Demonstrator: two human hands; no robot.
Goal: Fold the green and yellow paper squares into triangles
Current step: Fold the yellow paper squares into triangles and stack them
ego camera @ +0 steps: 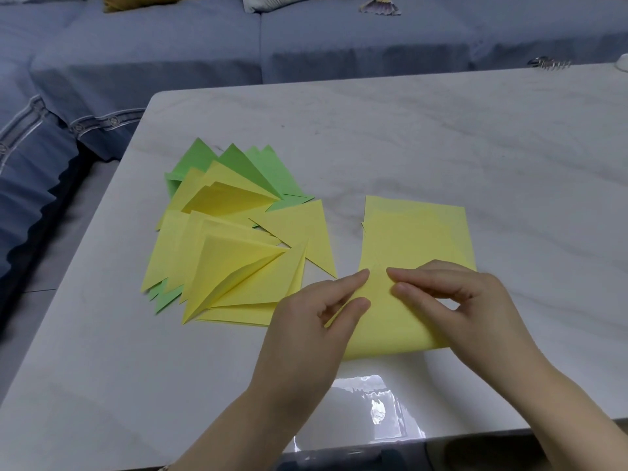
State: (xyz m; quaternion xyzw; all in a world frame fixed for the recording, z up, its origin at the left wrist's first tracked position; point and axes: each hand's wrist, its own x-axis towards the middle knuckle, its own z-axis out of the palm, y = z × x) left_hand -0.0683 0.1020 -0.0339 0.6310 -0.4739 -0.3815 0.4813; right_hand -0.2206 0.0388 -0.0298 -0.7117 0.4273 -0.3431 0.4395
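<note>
Yellow sheet: lying toward 6 o'clock on the surface, its near part curling over in a soft, uncreased roll, with a corner pointing to 12 o'clock between the two hands.
Left hand: holding a narrow grip, forefinger and thumb pinching the sheet's folded-over edge from 9 o'clock.
Right hand: also holding a narrow grip, pinching the same corner from 3 o'clock, fingertips almost meeting the left's.
Handling: the paper is looking light, thin and springy, so it is likely wanting to slide or uncurl; taking it at the corner and pressing down along the roll seems the safest hold.
Yellow stack: sitting under the sheet, reaching out toward 12 o'clock, still flat.
Folded pile: spreading at 9 o'clock of the sheet, yellow triangles overlapping green ones, some flaps lifting.
Progress: judging by the pile, most of the folding is looking done.
Sofa: running along beyond the surface at 12 o'clock.
</note>
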